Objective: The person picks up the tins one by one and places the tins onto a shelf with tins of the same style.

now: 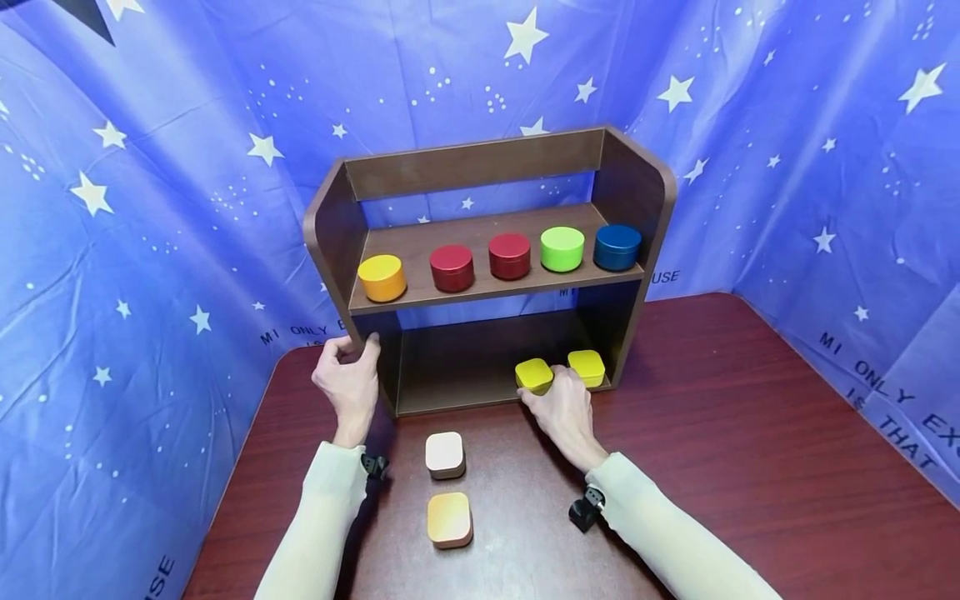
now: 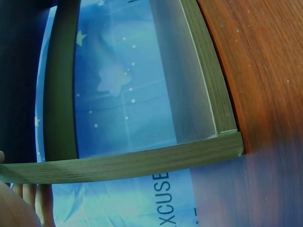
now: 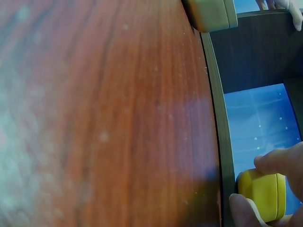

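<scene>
My left hand (image 1: 349,379) grips the left side panel of a dark brown two-tier shelf (image 1: 495,287). In the left wrist view several fingers (image 2: 43,203) lie beyond the panel's edge. At the lower tier's front right, my right hand (image 1: 564,410) holds a yellow square tin (image 1: 534,375) between thumb and fingers. The right wrist view shows that yellow tin (image 3: 262,194) just inside the shelf's front edge. Right of this hand, a second yellow square tin (image 1: 587,367) sits on the lower tier.
The upper tier carries round tins: orange-yellow (image 1: 382,278), two red (image 1: 452,267), green (image 1: 562,248) and blue (image 1: 617,247). On the reddish table (image 1: 720,433), a whitish square tin (image 1: 446,454) and an orange-gold one (image 1: 450,519) stand before the shelf. Starry blue cloth (image 1: 465,75) surrounds it.
</scene>
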A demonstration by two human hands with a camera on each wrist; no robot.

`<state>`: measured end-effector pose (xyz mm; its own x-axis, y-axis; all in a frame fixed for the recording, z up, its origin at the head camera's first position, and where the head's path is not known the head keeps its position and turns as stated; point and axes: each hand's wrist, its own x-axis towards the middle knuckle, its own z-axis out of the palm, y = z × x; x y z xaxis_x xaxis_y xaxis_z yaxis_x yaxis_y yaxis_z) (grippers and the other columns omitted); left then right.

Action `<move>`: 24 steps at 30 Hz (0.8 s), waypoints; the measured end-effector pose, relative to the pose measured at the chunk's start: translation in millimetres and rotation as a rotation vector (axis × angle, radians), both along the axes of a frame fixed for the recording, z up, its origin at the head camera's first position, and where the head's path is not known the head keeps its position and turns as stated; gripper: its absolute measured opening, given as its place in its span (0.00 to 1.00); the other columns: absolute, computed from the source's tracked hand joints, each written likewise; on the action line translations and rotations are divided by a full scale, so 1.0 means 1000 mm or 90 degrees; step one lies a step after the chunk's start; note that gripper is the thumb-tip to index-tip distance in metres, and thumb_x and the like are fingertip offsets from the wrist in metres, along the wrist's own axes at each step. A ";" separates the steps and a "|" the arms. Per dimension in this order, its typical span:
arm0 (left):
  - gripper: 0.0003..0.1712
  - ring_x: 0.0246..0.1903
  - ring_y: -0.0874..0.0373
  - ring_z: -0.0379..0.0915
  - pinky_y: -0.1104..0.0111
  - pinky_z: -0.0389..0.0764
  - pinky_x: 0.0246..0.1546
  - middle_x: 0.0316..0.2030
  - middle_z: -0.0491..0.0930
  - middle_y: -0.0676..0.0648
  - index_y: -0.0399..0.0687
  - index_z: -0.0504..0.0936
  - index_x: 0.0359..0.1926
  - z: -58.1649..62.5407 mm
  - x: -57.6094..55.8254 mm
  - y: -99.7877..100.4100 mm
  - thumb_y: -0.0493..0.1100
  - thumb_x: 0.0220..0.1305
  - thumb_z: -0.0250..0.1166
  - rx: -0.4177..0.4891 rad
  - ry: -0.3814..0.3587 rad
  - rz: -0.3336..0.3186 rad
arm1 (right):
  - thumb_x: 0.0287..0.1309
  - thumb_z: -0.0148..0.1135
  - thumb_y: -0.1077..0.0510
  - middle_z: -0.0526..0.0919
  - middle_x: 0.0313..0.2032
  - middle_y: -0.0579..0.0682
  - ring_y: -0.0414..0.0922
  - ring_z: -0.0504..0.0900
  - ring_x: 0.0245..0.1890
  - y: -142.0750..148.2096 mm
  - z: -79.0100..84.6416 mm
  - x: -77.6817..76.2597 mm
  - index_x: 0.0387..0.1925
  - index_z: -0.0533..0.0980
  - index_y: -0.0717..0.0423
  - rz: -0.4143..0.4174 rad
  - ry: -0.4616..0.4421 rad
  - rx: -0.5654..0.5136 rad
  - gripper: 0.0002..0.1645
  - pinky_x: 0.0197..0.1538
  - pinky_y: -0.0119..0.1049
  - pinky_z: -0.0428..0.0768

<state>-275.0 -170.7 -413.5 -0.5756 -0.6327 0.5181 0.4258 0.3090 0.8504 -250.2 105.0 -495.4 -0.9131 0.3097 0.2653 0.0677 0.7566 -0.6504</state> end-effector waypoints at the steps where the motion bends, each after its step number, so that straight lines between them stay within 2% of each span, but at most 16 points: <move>1: 0.12 0.22 0.70 0.71 0.81 0.71 0.28 0.23 0.79 0.41 0.31 0.81 0.28 0.000 0.000 0.000 0.34 0.49 0.76 0.001 0.001 -0.001 | 0.43 0.79 0.41 0.84 0.43 0.60 0.60 0.85 0.41 0.000 0.000 0.000 0.52 0.77 0.62 -0.001 -0.004 -0.002 0.40 0.43 0.55 0.84; 5: 0.12 0.22 0.68 0.73 0.80 0.73 0.29 0.25 0.81 0.34 0.31 0.81 0.29 0.001 0.001 0.000 0.34 0.50 0.76 0.005 0.002 -0.001 | 0.43 0.79 0.40 0.84 0.45 0.60 0.61 0.85 0.42 -0.001 0.000 0.000 0.52 0.76 0.62 -0.006 -0.012 -0.009 0.41 0.44 0.55 0.84; 8: 0.11 0.22 0.67 0.74 0.81 0.73 0.29 0.26 0.81 0.35 0.31 0.82 0.29 0.000 0.002 0.001 0.34 0.50 0.76 0.009 -0.001 -0.006 | 0.42 0.79 0.40 0.84 0.45 0.59 0.61 0.85 0.43 -0.001 0.000 0.001 0.51 0.76 0.61 -0.015 -0.013 -0.008 0.40 0.44 0.55 0.84; 19: 0.12 0.21 0.70 0.73 0.84 0.73 0.28 0.23 0.78 0.51 0.31 0.81 0.28 -0.001 0.002 0.000 0.34 0.50 0.76 0.013 0.000 -0.011 | 0.41 0.80 0.39 0.84 0.44 0.60 0.62 0.86 0.44 -0.001 -0.001 0.001 0.50 0.76 0.63 -0.031 -0.017 -0.004 0.42 0.46 0.55 0.84; 24: 0.12 0.21 0.69 0.73 0.84 0.73 0.28 0.22 0.77 0.54 0.32 0.81 0.28 -0.001 0.001 0.000 0.35 0.50 0.76 0.021 -0.007 -0.013 | 0.41 0.80 0.39 0.83 0.44 0.61 0.63 0.85 0.43 -0.001 0.000 -0.001 0.50 0.75 0.64 -0.038 -0.019 -0.001 0.43 0.46 0.55 0.84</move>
<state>-273.6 -170.6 -414.3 -0.5933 -0.6375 0.4916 0.4228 0.2730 0.8642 -250.8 104.0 -495.4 -0.9004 0.3648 0.2371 0.1328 0.7494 -0.6486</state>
